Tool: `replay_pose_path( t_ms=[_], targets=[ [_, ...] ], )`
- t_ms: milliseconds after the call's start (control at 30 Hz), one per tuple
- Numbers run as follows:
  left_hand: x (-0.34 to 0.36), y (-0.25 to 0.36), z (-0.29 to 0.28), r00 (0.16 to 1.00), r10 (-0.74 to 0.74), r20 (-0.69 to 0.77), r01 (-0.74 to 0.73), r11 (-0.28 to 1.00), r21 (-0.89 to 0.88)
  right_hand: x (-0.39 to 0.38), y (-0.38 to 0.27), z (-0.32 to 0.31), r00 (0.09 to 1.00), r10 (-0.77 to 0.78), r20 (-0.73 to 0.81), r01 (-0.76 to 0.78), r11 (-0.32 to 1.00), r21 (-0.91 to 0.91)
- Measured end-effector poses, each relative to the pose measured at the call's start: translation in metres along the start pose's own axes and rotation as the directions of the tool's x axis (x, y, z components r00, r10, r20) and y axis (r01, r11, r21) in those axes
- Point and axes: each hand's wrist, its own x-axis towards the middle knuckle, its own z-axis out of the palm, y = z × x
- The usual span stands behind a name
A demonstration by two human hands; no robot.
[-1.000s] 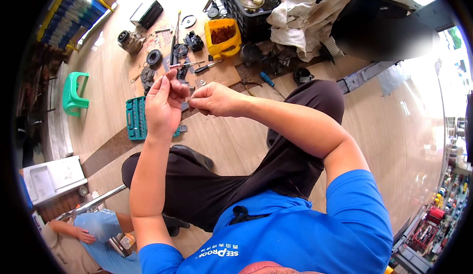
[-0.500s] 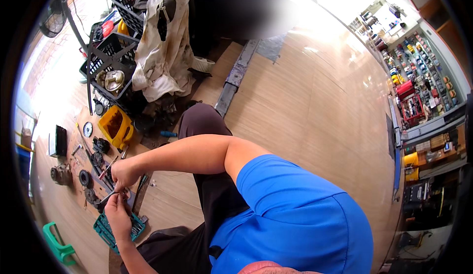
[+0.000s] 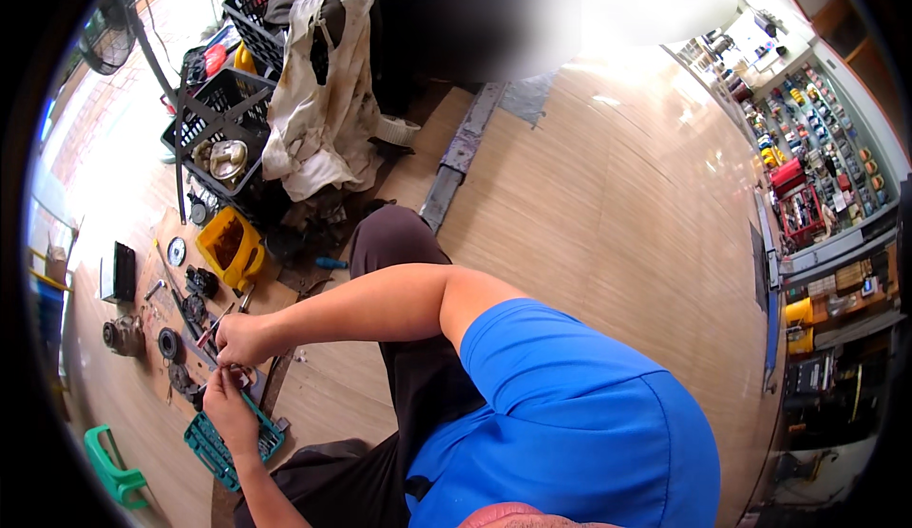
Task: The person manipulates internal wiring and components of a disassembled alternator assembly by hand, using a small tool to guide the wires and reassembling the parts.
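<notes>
Meeting at the fingertips, the right hand and left hand have curled fingers; whether they grip anything is too small to tell. Just beside the left hand, on the floor, lies a teal tool case. Past the right hand show a black ring and a yellow container; farther, a stained white cloth drapes over black crates.
</notes>
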Motion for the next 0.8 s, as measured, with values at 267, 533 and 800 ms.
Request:
replay_pose_path(
  t_ms=[267, 533, 800],
  targets=[
    [0.007, 0.012, 0.011, 0.97, -0.209, -0.122, 0.061, 0.698, -0.714, -0.027, 0.004, 0.012, 0.957, 0.102, 0.271, -0.204, 0.902, 0.38],
    [0.017, -0.001, -0.022, 0.977, -0.213, -0.006, 0.09, 0.436, -0.896, -0.024, -0.016, -0.015, 0.922, 0.163, 0.352, -0.206, 0.974, 0.09],
    [0.003, 0.004, -0.042, 0.995, -0.069, 0.074, 0.091, 0.288, -0.953, -0.021, -0.02, -0.009, 0.858, 0.159, 0.489, -0.211, 0.976, 0.054]
  ],
)
